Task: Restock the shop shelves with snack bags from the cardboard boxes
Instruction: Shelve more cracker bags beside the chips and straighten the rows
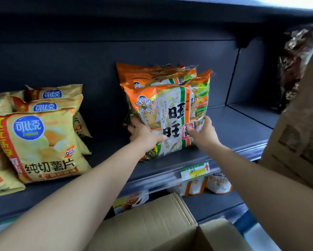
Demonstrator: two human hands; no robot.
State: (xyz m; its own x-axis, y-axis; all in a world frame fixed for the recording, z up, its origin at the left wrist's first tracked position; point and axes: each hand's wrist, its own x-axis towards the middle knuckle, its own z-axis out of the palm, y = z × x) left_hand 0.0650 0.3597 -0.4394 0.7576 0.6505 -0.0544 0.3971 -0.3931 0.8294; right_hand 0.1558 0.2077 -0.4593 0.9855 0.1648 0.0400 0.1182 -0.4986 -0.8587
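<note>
Snack bags (163, 78) in orange and white stand one behind another at the middle of the dark grey shelf (233, 127), which fills most of your view. You hold the front bag (172, 113) of that row upright, its lower edge down near the shelf's front.

At your right a tall cardboard box (300, 134) leans in, its printed side turned to you and its top reaching above the shelf board. Below your arms an open cardboard box (152, 220) shows its flaps (what lies inside it cannot be told from here).

On the left of the same shelf, yellow chip bags (43, 138) lean back in overlapping rows, well apart from the orange ones, with bare shelf between the two groups.

Your left hand (145, 134) grips the front bag's lower left edge, thumb laid across the printed face and the other fingers curled round behind it. Your right hand (204, 133) grips the lower right edge the same way: thumb pressed on the front beside the red seal, fingers wrapped round the side.

A green and yellow price label (195, 171) with a red arrow sits in the shelf's clear front rail, just below your right wrist. Under it, on the next shelf down, small white-and-orange packs (219, 183) stand side by side.
</note>
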